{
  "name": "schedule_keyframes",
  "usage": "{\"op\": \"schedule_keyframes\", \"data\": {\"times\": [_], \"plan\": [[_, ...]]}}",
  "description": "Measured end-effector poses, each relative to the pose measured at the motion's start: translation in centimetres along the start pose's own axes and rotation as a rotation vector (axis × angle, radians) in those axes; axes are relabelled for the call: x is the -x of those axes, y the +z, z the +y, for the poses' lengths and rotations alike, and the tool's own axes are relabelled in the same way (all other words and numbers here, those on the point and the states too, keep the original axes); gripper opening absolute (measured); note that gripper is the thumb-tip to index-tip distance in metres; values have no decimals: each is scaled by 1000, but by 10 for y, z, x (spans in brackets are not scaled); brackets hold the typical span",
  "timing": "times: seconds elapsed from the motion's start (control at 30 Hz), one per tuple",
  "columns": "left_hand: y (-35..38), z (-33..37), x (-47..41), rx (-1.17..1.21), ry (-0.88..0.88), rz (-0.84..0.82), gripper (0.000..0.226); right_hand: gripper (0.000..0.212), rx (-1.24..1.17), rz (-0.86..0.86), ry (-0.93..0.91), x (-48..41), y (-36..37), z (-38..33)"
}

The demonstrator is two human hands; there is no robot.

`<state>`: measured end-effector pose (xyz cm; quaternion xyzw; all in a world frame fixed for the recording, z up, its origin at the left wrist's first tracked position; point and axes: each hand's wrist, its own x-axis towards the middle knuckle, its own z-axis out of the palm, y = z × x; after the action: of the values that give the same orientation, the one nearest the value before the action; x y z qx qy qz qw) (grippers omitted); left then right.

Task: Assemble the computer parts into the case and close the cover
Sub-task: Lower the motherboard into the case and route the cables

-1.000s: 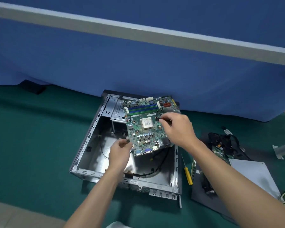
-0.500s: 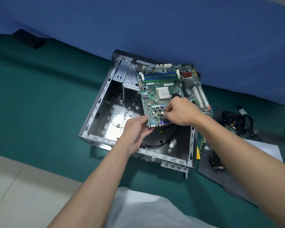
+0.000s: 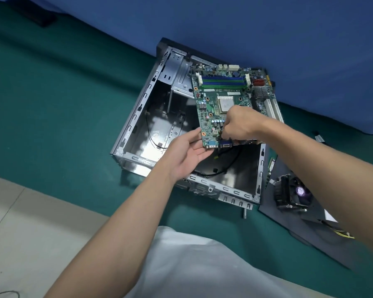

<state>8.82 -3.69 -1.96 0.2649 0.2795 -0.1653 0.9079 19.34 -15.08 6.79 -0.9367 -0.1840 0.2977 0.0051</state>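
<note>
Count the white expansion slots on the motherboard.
2. Both sit at the right edge of the motherboard: one white slot, the other beside it. The right hand and arm may hide more.

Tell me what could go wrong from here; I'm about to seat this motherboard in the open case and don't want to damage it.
1. A black cable lies on the floor of the case under the motherboard; it could get trapped beneath.
2. The left hand only props one corner on straight fingers, so the board might slip.
3. The right hand pinches among small components, which could bend.
</note>
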Motion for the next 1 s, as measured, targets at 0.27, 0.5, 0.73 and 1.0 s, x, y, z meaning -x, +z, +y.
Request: {"op": "schedule_keyframes", "data": {"times": [0.27, 0.5, 0.73, 1.0], "plan": [[-3, 0, -2, 1, -4, -20, 14, 14, 16, -42, 29, 0, -5, -7], [-4, 1, -1, -8, -10, -49, 17, 13, 11, -50, 33, -1, -5, -9], [-5, 1, -1, 1, -11, -60, 16, 14, 25, -59, 32, 0, -8, -11], [-5, 1, -2, 7, -2, -31, 13, 17, 51, -59, 46, 1, -7, -19]]}}
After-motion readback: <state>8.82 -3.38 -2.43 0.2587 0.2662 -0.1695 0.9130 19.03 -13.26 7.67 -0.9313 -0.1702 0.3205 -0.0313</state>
